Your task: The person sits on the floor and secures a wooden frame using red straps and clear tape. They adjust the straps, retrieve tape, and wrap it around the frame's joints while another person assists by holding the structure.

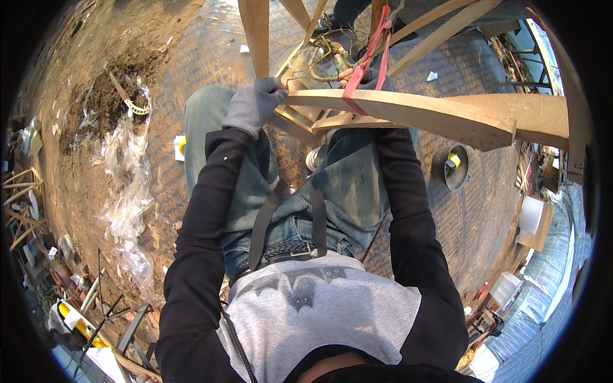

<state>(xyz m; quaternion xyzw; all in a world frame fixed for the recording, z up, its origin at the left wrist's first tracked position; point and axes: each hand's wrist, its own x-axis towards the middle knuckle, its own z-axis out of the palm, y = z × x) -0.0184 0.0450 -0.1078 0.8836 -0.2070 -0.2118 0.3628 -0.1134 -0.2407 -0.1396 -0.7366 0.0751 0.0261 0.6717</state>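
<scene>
My left hand (251, 107), in a grey glove, is closed at the left end of a curved wooden board (408, 110), which is part of a wooden frame. A pale yellow strip (301, 46) runs up and away from beside its fingers. Pink ribbon (366, 64) is wrapped around the board and reaches up to the frame's slats (440, 35). My right hand (370, 80), also gloved, is mostly hidden behind the board and ribbon, so its fingers do not show. Thin bare branches (329, 60) stand within the frame, just beyond the board.
Printed dark sheeting (476, 70) covers the ground beneath me. A round dark dish (451, 167) with a yellow-and-white roll lies to the right. At left are a curved-handled saw (128, 96) on loose soil and crumpled clear plastic (124, 179). Another person's leg (350, 11) shows at the top.
</scene>
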